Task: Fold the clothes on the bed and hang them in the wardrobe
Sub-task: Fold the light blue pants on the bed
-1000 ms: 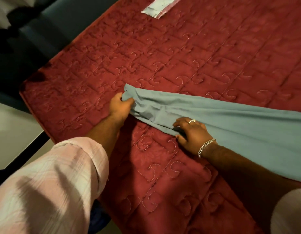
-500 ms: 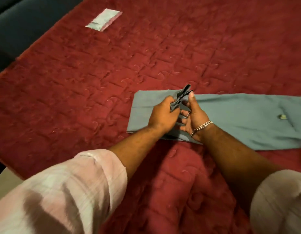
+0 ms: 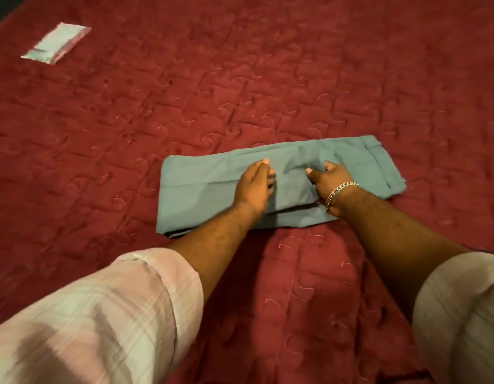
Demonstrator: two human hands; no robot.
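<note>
A grey-blue pair of trousers (image 3: 201,187) lies folded in half on the red quilted bed (image 3: 240,79), waistband at the right end. My left hand (image 3: 252,187) rests flat on the middle of the folded cloth, fingers straight. My right hand (image 3: 330,180), with a silver bracelet at the wrist, presses the cloth just to the right of it, thumb out towards the left hand; its fingers are partly hidden. Both hands sit on the top layer. The wardrobe is out of view.
A small pale folded packet (image 3: 56,42) lies on the bed at the far left. The bed's dark edge shows at the top left corner. My pink checked sleeves fill the bottom of the view.
The trouser leg end that both hands were pinching has been carried right and laid over the waist end, halving the length. Both hands have let go and now lie on the cloth.
</note>
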